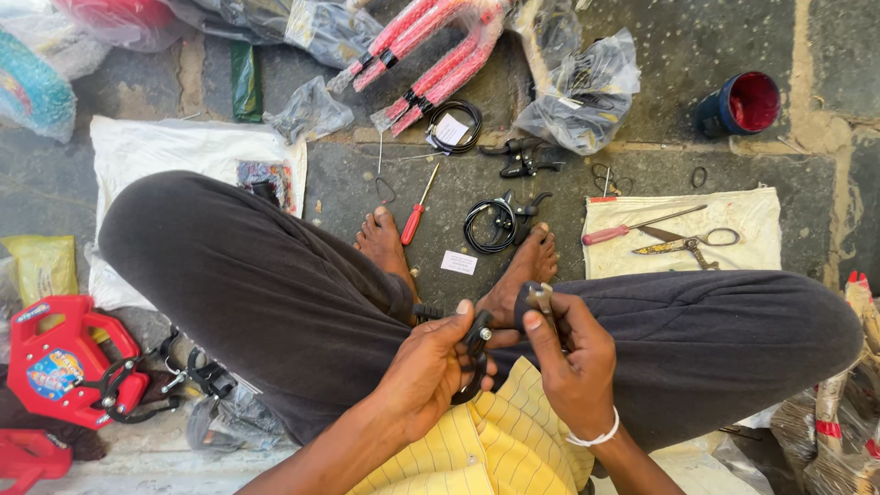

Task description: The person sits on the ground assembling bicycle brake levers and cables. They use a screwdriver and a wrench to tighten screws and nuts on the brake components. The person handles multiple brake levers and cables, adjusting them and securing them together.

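Hands meet over the lap, between the knees: the left hand [431, 367] is clamped on a black brake lever [475, 353], the right hand [573, 362] pinches a small metal tool [541, 298] just right of it. Red screwdriver [417, 218] lies farther off beside the feet.

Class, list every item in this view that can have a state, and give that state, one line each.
Left hand: gripping a black metal brake part.
Right hand: pinching a small metal piece.
Metal scissors: closed, lying on white cloth.
Blue cup: tipped on its side.
Red-handled screwdriver: lying on floor.
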